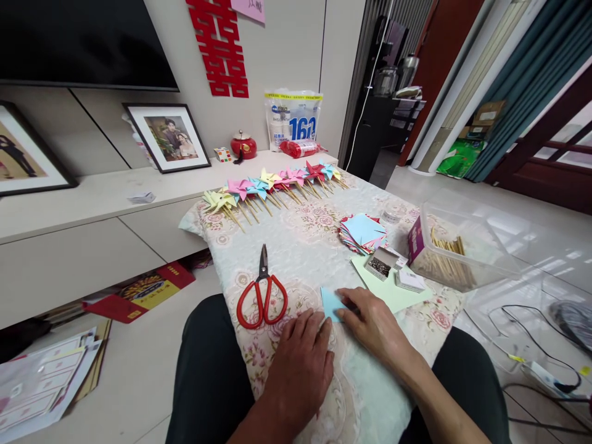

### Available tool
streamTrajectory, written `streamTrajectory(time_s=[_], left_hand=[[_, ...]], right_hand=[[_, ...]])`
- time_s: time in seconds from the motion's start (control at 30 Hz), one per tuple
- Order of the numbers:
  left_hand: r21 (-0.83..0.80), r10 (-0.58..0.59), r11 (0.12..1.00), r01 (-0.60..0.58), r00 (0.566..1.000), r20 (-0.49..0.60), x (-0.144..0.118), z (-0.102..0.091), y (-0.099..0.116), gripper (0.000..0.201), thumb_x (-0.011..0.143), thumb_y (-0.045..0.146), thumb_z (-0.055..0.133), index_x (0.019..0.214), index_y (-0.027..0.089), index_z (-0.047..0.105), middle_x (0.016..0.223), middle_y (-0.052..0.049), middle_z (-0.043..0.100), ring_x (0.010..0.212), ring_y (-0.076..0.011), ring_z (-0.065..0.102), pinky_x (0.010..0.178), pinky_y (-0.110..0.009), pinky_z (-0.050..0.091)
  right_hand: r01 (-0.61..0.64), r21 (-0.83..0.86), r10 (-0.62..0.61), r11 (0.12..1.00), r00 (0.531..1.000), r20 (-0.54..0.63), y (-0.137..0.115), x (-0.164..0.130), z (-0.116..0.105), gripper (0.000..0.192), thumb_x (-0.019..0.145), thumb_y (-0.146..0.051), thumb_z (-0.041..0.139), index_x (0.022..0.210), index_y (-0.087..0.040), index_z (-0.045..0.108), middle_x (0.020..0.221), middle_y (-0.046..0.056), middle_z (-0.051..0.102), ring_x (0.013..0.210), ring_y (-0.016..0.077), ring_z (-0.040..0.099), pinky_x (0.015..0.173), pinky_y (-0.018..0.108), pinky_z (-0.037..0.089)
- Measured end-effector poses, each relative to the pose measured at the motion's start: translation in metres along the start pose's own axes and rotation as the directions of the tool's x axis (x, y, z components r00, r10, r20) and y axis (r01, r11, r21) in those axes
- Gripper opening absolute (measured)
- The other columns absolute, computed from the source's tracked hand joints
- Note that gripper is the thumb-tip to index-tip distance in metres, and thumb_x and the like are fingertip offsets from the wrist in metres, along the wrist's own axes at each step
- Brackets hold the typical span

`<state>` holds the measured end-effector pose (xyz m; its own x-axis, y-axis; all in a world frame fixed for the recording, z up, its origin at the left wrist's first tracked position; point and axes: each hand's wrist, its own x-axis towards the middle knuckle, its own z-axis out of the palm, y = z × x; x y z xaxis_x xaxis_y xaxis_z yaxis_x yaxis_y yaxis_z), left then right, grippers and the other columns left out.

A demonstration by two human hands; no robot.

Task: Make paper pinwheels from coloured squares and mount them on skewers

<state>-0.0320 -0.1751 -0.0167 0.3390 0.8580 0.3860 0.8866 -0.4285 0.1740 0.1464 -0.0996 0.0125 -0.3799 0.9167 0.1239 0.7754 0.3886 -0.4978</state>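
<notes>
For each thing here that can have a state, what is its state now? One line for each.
scissors: closed, lying flat on the cloth
blue paper: flat on the cloth, pressed by both hands
left hand: flat, palm down beside the paper
right hand: fingers on the paper
small box: open
clear tub: no lid, sticks inside
pinwheels: finished, laid in a row

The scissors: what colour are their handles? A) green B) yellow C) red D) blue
C: the scissors lie on the flowered cloth with red loop handles, just beyond the left hand; the right hand presses a light blue paper.
</notes>
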Motion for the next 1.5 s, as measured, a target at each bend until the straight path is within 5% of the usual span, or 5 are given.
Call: streamTrajectory(time_s=[0.6, 0.97, 1.23, 1.33, 1.5], left_hand=[[-0.3, -0.197, 0.941, 0.153, 0.973, -0.121, -0.008, 0.008, -0.005, 0.053, 0.088, 0.012, 0.051, 0.141, 0.012, 0.046, 0.133, -0.017, 0.062, 0.124, -0.028, 0.058, 0.101, -0.046, 0.051], [-0.943, -0.577, 0.054, 0.327, 0.781, 0.238, 0.006, -0.009, 0.006, 0.021, 0.083, 0.039, 0.067, 0.09, 0.019, 0.064, 0.081, -0.003, 0.068, 0.073, -0.0167, 0.061, 0.069, -0.03, 0.052], [-0.894, -0.624, -0.325, 0.307, 0.641, 0.447, -0.006, -0.037, 0.001, 0.028, 0.074, 0.04, 0.079, 0.081, 0.018, 0.064, 0.065, 0.004, 0.055, 0.059, -0.0092, 0.043, 0.056, -0.02, 0.037], [-0.888, -0.568, -0.367, 0.277, 0.689, 0.45, -0.011, -0.052, 0.002, 0.028, 0.072, 0.04, 0.081, 0.077, 0.017, 0.067, 0.069, 0.002, 0.057, 0.064, -0.0103, 0.045, 0.061, -0.021, 0.038], [-0.918, -0.376, -0.287, 0.274, 0.849, 0.371, -0.013, -0.071, 0.001, 0.02, 0.078, 0.04, 0.078, 0.08, 0.02, 0.075, 0.073, 0.0, 0.057, 0.066, -0.0109, 0.049, 0.063, -0.022, 0.041]], right_hand=[[-0.139, 0.446, 0.102, 0.884, 0.989, 0.105, 0.0, 0.007, -0.003, 0.008, 0.081, -0.024, 0.065, 0.082, -0.02, 0.072, 0.068, -0.002, 0.058, 0.064, 0.0155, 0.053, 0.061, 0.027, 0.04], [-0.312, 0.932, 0.19, 0.183, 0.942, 0.278, -0.036, -0.014, 0.018, 0.032, 0.068, -0.043, 0.087, 0.075, -0.017, 0.068, 0.062, -0.003, 0.062, 0.056, 0.0103, 0.05, 0.058, 0.023, 0.038], [-0.226, 0.796, 0.008, 0.561, 0.963, 0.268, -0.022, 0.002, 0.012, 0.017, 0.086, -0.032, 0.07, 0.095, -0.018, 0.07, 0.083, 0.003, 0.07, 0.075, 0.0163, 0.062, 0.069, 0.027, 0.045], [0.041, 0.607, -0.175, 0.794, 0.971, 0.163, -0.041, 0.026, 0.013, 0.011, 0.089, -0.02, 0.061, 0.094, -0.019, 0.071, 0.087, 0.004, 0.067, 0.077, 0.0166, 0.06, 0.069, 0.027, 0.045], [0.523, 0.335, -0.595, 0.784, 0.787, 0.165, -0.088, 0.062, 0.041, 0.022, 0.093, -0.013, 0.052, 0.106, -0.018, 0.068, 0.1, 0.006, 0.068, 0.096, 0.0186, 0.059, 0.086, 0.029, 0.046]])
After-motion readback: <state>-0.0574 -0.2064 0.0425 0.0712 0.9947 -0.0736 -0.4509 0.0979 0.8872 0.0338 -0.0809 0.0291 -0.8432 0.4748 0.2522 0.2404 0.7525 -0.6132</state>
